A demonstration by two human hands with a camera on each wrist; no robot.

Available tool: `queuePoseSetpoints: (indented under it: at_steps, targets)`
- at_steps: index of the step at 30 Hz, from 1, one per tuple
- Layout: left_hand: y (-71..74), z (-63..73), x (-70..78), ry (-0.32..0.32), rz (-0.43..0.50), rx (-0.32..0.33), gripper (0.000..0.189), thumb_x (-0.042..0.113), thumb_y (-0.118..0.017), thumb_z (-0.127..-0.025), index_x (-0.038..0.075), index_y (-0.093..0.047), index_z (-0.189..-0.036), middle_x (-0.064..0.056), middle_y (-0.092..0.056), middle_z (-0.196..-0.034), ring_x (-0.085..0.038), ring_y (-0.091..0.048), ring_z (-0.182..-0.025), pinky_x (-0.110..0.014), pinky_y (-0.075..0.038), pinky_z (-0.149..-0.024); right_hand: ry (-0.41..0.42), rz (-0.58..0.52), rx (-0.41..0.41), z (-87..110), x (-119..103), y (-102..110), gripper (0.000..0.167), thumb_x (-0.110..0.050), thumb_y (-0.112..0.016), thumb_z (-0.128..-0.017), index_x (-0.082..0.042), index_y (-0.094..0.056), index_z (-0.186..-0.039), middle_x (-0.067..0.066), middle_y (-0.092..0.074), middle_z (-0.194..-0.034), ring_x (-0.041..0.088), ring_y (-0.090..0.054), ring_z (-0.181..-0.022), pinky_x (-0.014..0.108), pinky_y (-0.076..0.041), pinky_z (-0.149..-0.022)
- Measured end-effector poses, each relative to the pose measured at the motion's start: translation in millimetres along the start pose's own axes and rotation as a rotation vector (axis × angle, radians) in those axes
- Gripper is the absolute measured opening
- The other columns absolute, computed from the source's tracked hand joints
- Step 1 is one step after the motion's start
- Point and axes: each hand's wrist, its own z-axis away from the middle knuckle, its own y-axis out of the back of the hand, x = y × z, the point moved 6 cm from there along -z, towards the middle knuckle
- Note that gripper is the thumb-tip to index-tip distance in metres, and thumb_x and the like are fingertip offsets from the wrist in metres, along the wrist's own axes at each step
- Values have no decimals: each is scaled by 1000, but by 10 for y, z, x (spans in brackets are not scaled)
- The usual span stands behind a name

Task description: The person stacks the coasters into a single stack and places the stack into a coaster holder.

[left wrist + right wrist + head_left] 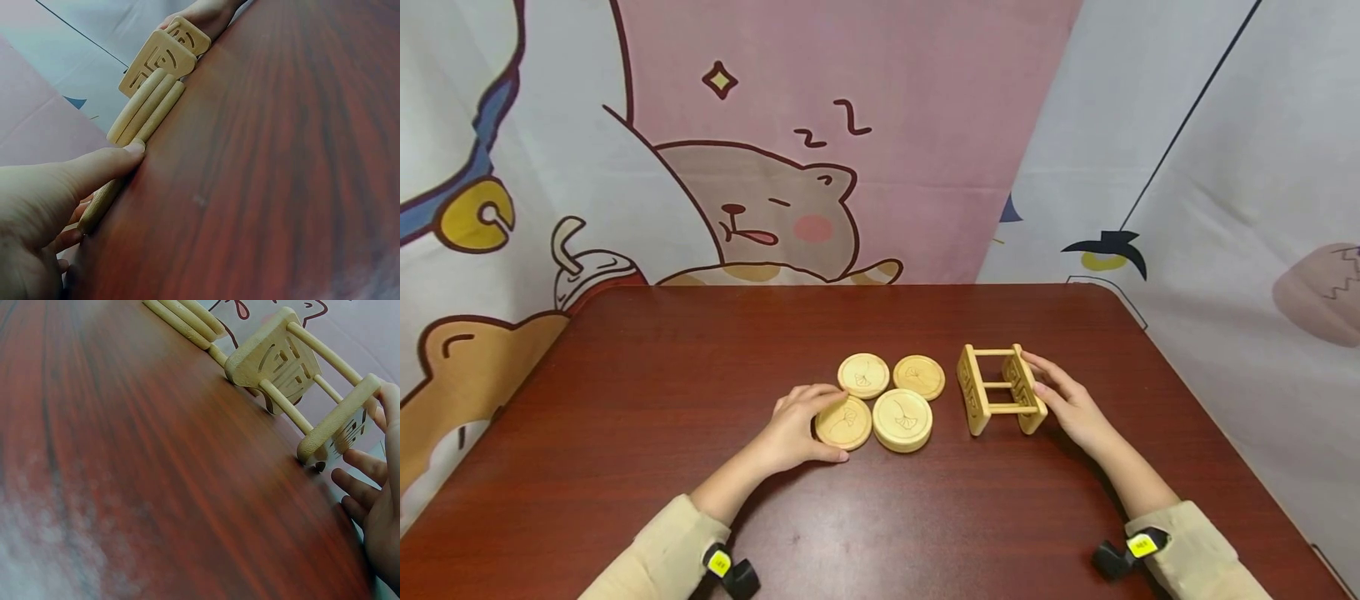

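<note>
A round wooden coaster (pixel 844 423) with an engraved ginkgo leaf lies flat on the table. My left hand (pixel 797 429) grips it by the rim, thumb at the near side and fingers at the far side; the left wrist view shows the thumb (pixel 109 165) against its edge. Just right of it sits a stack of coasters (pixel 902 419), with a coaster (pixel 863 375) and another coaster (pixel 919 377) behind. My right hand (pixel 1071 408) touches the right panel of a wooden coaster rack (pixel 1000 387), its fingers (pixel 359 487) spread and fairly straight.
Everything stands on a dark red-brown wooden table (pixel 737 333). A cartoon-printed cloth (pixel 925 167) hangs behind its far edge and along the sides. Each sleeve carries a small black wrist camera, such as the left camera (pixel 741 577).
</note>
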Motion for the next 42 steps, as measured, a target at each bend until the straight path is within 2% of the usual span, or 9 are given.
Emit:
queuePoseSetpoints:
  at_steps: [18,25,42]
  targets:
    - [44,55,-33,-6,42,17,82,31,-90,-58,4,-60,-129,-5,-55,-128,-30,-44,-121,-54,-27,-98,-9,-3,-3,-9,-36,-47,46,-11,-47,-101,-9,-39,-146,24,-51,-129,5,-53,-107,19,-42,-83]
    - [72,59,-57,-1,58,38,81,31,-91,-58,6,-61,-129,-2,-55,-127,-28,-45,-119,-55,-27,-99,12,-19,0,-13,-71,-43,46,-8,-48,-100,-6,-40,-145,23,-52,-129,1,-51,-107,16,-40,-84]
    - [141,-26,86,-28,105,76,79,30,-90,-59,5,-61,-128,-1,-54,-128,-27,-44,-120,-53,-26,-100,6,-7,4,-1,2,1,45,-10,-46,-101,-9,-40,-146,22,-52,-128,-1,-50,-108,16,-40,-84]
